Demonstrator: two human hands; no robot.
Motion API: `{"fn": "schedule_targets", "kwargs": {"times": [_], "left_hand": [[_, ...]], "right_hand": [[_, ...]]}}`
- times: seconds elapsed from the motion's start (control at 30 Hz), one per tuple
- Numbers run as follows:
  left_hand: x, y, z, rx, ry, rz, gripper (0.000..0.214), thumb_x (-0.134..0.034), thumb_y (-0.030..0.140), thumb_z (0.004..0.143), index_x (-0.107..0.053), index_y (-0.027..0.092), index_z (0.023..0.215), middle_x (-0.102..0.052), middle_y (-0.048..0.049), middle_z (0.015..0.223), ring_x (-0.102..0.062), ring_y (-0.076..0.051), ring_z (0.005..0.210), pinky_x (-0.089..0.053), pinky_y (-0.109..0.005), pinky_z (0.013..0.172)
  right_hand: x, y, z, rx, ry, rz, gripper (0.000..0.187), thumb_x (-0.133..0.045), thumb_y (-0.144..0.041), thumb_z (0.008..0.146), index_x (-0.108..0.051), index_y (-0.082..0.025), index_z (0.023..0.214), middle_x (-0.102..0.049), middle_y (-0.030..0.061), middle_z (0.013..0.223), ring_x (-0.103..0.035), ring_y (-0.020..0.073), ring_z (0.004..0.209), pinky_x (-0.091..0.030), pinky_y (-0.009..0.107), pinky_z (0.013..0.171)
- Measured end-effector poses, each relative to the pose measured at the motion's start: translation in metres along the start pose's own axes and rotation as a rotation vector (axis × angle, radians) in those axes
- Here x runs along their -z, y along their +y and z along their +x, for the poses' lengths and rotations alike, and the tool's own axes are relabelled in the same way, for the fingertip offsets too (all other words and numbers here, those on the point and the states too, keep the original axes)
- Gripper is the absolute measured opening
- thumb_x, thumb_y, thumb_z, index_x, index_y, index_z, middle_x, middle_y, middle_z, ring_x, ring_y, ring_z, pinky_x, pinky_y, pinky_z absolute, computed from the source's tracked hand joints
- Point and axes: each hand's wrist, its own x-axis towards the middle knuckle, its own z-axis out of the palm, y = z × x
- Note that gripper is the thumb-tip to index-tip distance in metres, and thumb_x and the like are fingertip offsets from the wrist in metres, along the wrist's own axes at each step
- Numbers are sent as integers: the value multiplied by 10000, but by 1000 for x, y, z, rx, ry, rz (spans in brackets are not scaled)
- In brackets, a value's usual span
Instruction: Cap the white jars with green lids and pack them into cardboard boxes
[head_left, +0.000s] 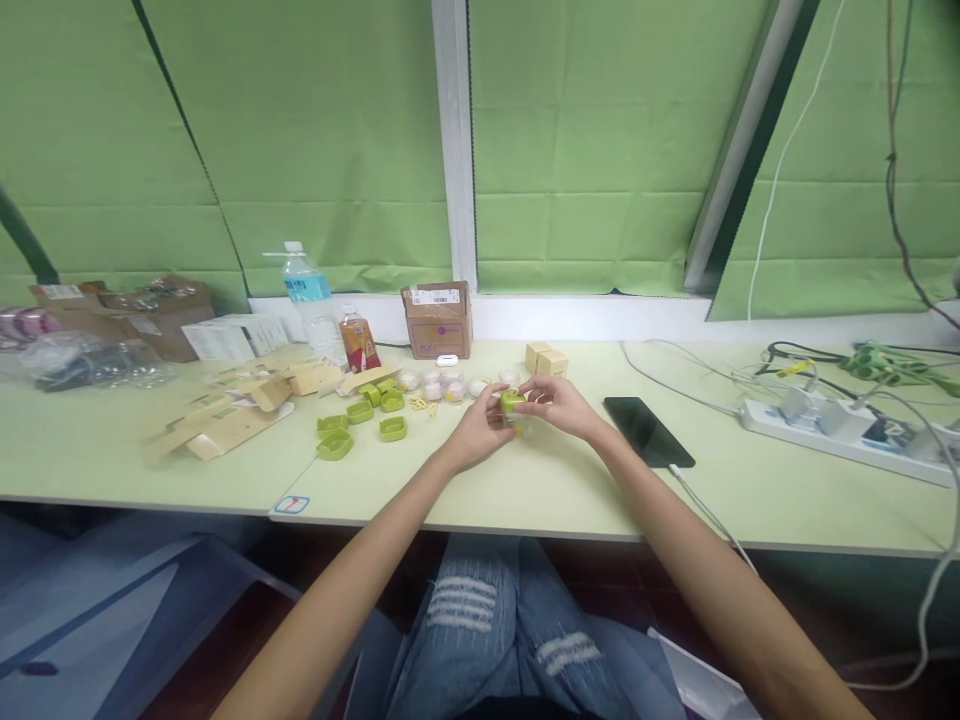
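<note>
My left hand (484,428) and my right hand (559,402) meet above the table, fingers closed around a small green-topped container (512,402). Its lower part looks clear, with a spot of yellow near the left fingertips; the fingers hide the rest. Just beyond the hands stand several small clear round containers (454,390) with pink and white contents. To the left lie several green plastic trays (393,429), open side up. Small yellow pieces (424,406) are scattered between those trays and my left hand.
Two small beige boxes (546,360) stand behind my right hand. A black tablet (649,432) with a white cable lies to the right, before a power strip (825,425). Flattened cardboard (232,410), a water bottle (307,300), a drink bottle (359,340) and a cardboard box (438,322) occupy the left and back.
</note>
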Motion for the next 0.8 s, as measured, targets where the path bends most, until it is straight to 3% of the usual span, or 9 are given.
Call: {"fn": "schedule_targets", "kwargs": {"times": [0.53, 0.7, 0.8], "left_hand": [[1, 2, 1, 25, 25, 28, 652, -867, 153, 672, -511, 198, 1216, -675, -87, 1130, -689, -214, 1033, -504, -444, 1012], [1, 1, 0, -5, 3, 80, 481, -829, 157, 713, -599, 157, 1136, -682, -105, 1155, -688, -231, 1053, -514, -445, 1021], [2, -1, 0, -11, 4, 102, 417, -820, 165, 719, -635, 147, 1092, -703, -108, 1130, -699, -241, 1034, -526, -458, 1009]], "right_hand": [[4, 6, -2, 0, -43, -12, 301, -765, -428, 760, -704, -176, 912, -709, 66, 965, -632, 182, 806, -517, 307, 709], [3, 7, -2, 18, -110, -91, 278, -785, -408, 747, -736, -178, 896, -704, 50, 889, -622, 177, 759, -499, 288, 667], [4, 8, -2, -1, -130, -110, 302, -790, -416, 759, -768, -181, 947, -727, 68, 951, -646, 197, 821, -495, 283, 671]]}}
